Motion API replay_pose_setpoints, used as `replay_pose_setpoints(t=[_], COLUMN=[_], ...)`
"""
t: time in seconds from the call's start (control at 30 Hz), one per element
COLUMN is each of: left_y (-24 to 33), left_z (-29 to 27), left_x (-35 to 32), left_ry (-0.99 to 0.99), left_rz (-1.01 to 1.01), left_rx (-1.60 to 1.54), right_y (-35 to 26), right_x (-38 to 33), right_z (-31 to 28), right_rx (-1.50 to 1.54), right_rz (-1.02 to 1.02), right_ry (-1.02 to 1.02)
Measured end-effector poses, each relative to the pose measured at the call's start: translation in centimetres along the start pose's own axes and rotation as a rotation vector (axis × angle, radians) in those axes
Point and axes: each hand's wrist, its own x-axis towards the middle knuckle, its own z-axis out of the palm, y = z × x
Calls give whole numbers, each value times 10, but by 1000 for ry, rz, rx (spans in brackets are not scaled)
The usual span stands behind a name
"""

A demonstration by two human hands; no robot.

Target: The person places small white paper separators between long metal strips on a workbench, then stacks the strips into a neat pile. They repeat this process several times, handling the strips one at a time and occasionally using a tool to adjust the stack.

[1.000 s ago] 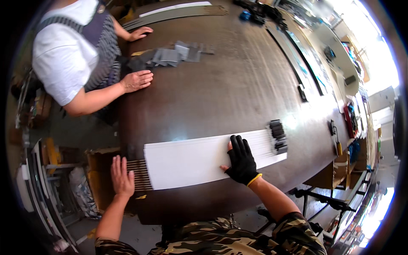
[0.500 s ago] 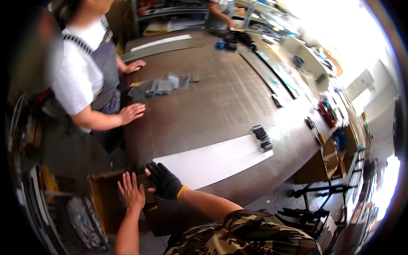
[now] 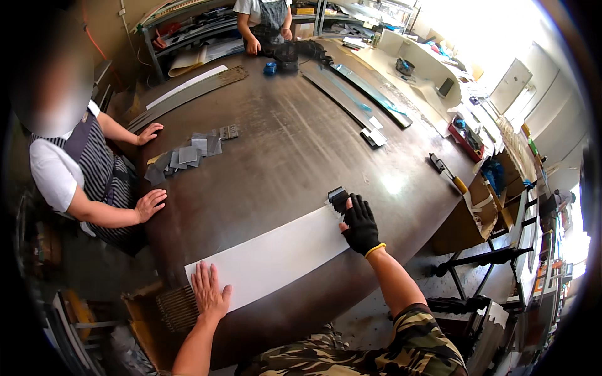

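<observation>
Long white strips [image 3: 282, 254] lie side by side on the brown table, forming one flat band. My bare left hand [image 3: 211, 291] rests on their left end, fingers stretched out and holding nothing. At the right end is my right hand [image 3: 362, 225], in a black glove with a yellow cuff. Its fingers are extended over the strips' edge, beside a row of small black pieces [image 3: 338, 197], and it partly hides that row. Left of my left hand, a bundle of thin brownish slats [image 3: 178, 308] sits at the cardboard box [image 3: 141, 319].
A person in a striped apron [image 3: 103, 172] stands at the left, both hands on the table [image 3: 263, 150] near grey square pieces [image 3: 188, 153]. Another person [image 3: 263, 25] stands at the far side. Long dark profiles [image 3: 370, 94] and a yellow-handled tool [image 3: 448, 172] lie to the right.
My right hand has moved from the strips' left end to their right end beside the black pieces. My left hand has shifted from the slats onto the strips. The view has turned.
</observation>
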Motion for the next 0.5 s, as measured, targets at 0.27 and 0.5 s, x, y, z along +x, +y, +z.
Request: replay_pose_setpoints(t=[0.27, 0.5], left_y=[-1, 3], left_z=[0, -3], left_x=[-1, 2], left_ry=[-31, -27], left_rz=[13, 21], left_rx=[60, 47], right_y=[-2, -4], right_x=[12, 11], right_z=[18, 16], right_rx=[47, 44], right_rz=[-3, -18], right_ry=[-115, -125])
